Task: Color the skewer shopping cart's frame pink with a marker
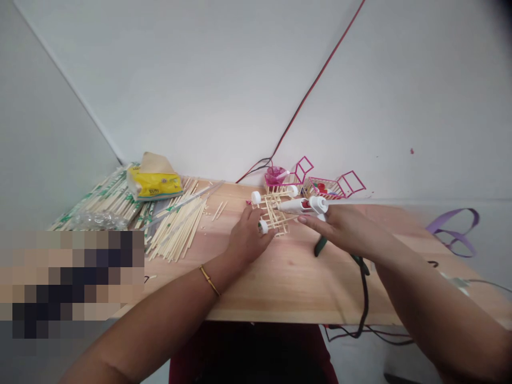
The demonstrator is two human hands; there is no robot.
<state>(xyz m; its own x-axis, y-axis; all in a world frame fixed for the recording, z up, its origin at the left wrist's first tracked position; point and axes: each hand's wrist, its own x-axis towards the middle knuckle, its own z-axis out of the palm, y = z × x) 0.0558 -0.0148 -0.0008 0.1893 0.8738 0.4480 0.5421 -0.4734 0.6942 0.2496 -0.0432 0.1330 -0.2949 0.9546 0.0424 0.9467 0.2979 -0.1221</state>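
Note:
A small cart frame (274, 212) of thin wooden sticks, with white bottle-cap wheels (292, 191), sits on the wooden table. My left hand (248, 234) is closed around its near left side, beside one of the white wheels. My right hand (340, 226) grips a white glue gun (296, 206) with a dark green handle end. The gun's nozzle points left and lies over the stick frame; whether it touches the sticks I cannot tell. A loose stick end shows near my right thumb.
Bundles of wooden sticks (176, 234) and a yellow tissue pack (155, 181) lie at the left. Behind the frame stand a pink cup (276, 176) and a pink stick cart (328, 186). A black cord (365, 298) hangs over the front edge; purple ribbon (454, 218) lies right.

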